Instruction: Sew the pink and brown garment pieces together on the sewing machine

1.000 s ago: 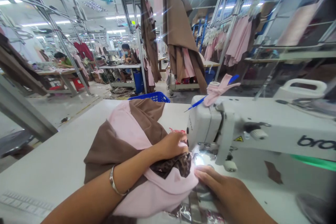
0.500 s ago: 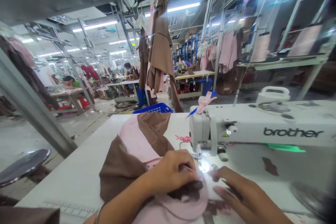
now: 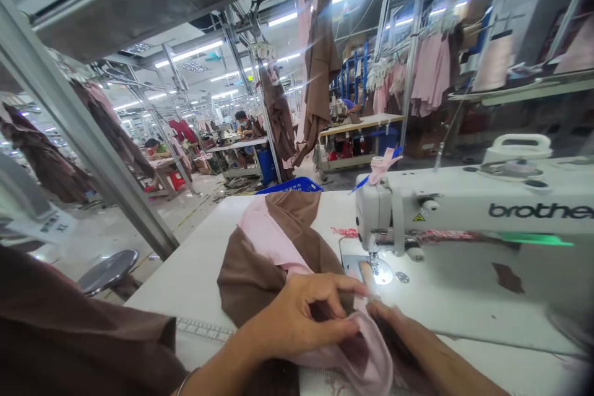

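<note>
On the near half of one white table [image 3: 185,272], a single white sewing machine [image 3: 464,210] fills the right side. Left of its needle, one brown and pink garment [image 3: 273,247] lies heaped. Two hands work it: the left hand [image 3: 301,315] pinches the pink edge, fingers clamped; the right hand [image 3: 394,328] sits half under the cloth, grip impossible to tell.

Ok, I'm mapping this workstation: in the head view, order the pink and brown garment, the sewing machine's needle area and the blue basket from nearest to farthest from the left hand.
1. Pink and brown garment, under the left hand.
2. Needle area, just right of the fingertips.
3. Blue basket, beyond the table's far edge.
</note>
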Motion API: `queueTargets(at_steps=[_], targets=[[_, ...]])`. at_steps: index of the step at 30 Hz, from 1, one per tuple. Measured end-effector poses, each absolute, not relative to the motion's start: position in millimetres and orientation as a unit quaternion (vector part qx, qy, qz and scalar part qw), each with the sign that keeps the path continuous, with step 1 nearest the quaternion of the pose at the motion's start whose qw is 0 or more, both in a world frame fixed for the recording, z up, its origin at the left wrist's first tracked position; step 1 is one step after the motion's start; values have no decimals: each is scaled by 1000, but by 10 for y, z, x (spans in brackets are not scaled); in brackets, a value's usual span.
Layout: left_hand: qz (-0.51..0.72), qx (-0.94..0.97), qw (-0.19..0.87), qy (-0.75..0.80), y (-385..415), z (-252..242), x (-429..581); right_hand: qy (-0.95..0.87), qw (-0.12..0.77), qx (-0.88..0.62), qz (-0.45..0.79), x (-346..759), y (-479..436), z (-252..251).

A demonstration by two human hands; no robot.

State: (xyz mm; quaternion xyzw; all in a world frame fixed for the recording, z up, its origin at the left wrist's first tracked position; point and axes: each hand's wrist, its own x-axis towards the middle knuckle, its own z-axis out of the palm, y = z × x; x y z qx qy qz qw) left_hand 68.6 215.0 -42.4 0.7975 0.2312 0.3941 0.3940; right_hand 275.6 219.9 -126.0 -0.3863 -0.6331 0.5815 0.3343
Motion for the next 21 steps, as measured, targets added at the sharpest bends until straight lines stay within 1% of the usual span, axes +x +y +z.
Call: queueTargets(at_steps=[4, 10, 17, 19, 21], targets=[[399, 807, 379, 212, 2135, -437, 695, -587, 294, -406, 636, 2710, 2119, -1145], [409, 806, 371, 214, 2120, -455, 692, -571, 303, -411, 643, 2738, 1945, -920], [406, 803, 377, 218, 2061, -474, 723, -555, 371, -420, 614, 2648, 1961, -967], [388, 810, 378, 224, 2158, -448, 676, -563, 379, -415, 606, 2690, 2000, -952], [410, 793, 359, 271, 2361, -384, 561, -573, 407, -421, 574, 2794, 2040, -934]])
